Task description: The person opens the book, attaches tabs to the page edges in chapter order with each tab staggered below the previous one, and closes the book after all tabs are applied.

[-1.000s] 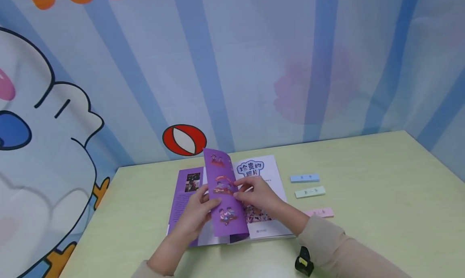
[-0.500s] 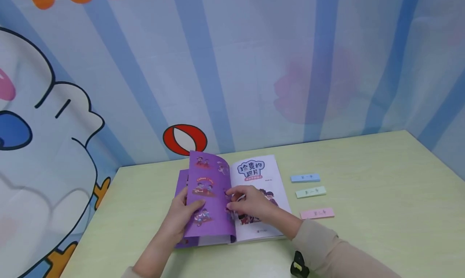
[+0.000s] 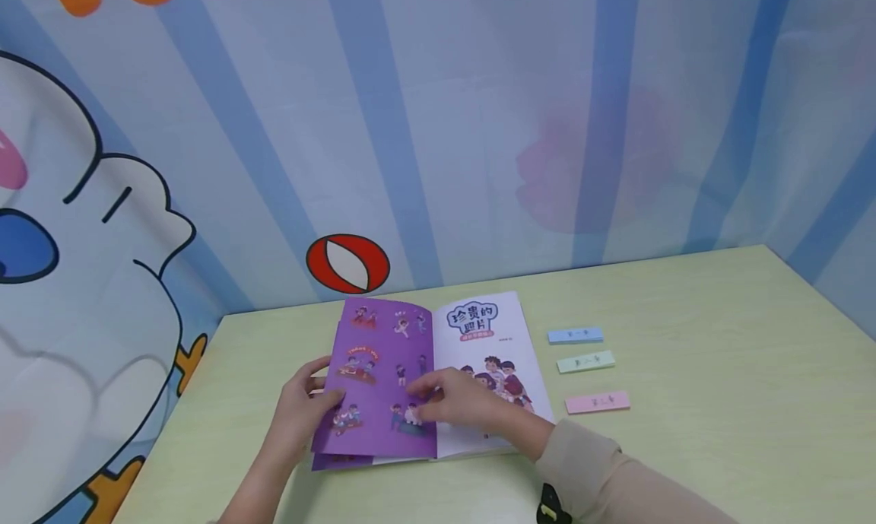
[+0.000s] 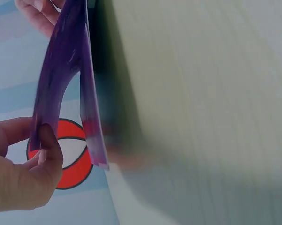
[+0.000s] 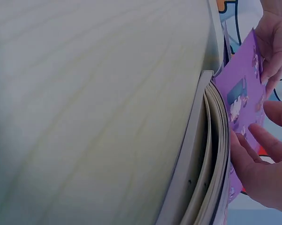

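A book lies open on the table, its white title page (image 3: 452, 359) on the right with blue lettering and cartoon children. To the left spreads a purple page (image 3: 375, 402) printed with small figures. My left hand (image 3: 296, 406) pinches the outer edge of this purple page between thumb and fingers, also seen in the left wrist view, where the page (image 4: 54, 89) curves up from the cover (image 4: 91, 112) beneath. My right hand (image 3: 460, 398) is by the spine, fingertips at the purple page. In the right wrist view the right hand (image 5: 265, 180) has its fingers apart, gripping nothing.
Right of the book lie a blue sticky-note strip (image 3: 575, 335), a green one (image 3: 585, 362) and a pink one (image 3: 597, 402), each with handwriting. A black object (image 3: 550, 505) shows under the right sleeve (image 3: 588, 463). A cartoon-printed backdrop (image 3: 479, 166) stands behind the table (image 3: 725, 372).
The purple page has swung down leftward, moved by my left hand at its outer edge. My right hand has shifted slightly left and toward me. More of the title page shows.
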A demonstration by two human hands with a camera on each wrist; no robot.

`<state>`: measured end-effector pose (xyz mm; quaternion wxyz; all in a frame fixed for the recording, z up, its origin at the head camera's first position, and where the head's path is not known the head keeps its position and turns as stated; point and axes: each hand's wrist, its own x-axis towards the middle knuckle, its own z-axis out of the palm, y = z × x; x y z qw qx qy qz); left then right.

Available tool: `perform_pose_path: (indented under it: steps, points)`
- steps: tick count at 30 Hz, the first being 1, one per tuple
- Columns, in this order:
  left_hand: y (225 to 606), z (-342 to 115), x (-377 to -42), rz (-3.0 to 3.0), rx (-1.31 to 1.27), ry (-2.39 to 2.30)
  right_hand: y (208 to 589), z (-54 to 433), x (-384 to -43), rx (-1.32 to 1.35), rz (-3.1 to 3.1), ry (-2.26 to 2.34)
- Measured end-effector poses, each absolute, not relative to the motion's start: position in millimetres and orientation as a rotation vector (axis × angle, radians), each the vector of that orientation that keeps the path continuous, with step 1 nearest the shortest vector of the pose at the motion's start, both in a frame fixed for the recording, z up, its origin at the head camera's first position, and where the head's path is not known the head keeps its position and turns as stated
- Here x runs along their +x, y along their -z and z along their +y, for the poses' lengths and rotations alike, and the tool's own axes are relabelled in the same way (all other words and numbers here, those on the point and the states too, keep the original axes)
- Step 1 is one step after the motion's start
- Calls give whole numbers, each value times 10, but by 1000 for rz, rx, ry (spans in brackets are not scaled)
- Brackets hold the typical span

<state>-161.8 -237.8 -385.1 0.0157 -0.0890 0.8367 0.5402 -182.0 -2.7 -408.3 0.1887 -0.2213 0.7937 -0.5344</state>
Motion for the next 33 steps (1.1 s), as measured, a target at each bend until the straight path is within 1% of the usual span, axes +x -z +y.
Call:
perform_pose_path:
  steps: [4,9,12,15,23,26,29,33]
  points:
    - [3901,-2440,-1626,2621,-273,-1638,4093,-47,-1801,-717,2278,1423]
    - [3987,-2491,-1639,2650,-258,-1571,4112,-51,-1778,-919,2373,1260]
    - [4026,-2508,-1641,2635,-254,-1563,4109,-41,-1752,-979,2423,1165]
    - [4048,-2518,-1638,2602,-256,-1573,4103,-31,-1728,-1028,2465,1082]
    - [4069,-2527,-1636,2638,-257,-1481,4148,-25,-1683,-1296,2545,904]
    - [4056,-2517,-1651,2763,-189,-1346,4172,-29,-1665,-1340,2575,836]
    - [4020,-2443,-1683,2888,-24,-1182,4179,-30,-1654,-1347,2602,786]
    - [3975,-2227,-1716,2913,206,-1121,4181,-25,-1652,-1368,2621,753]
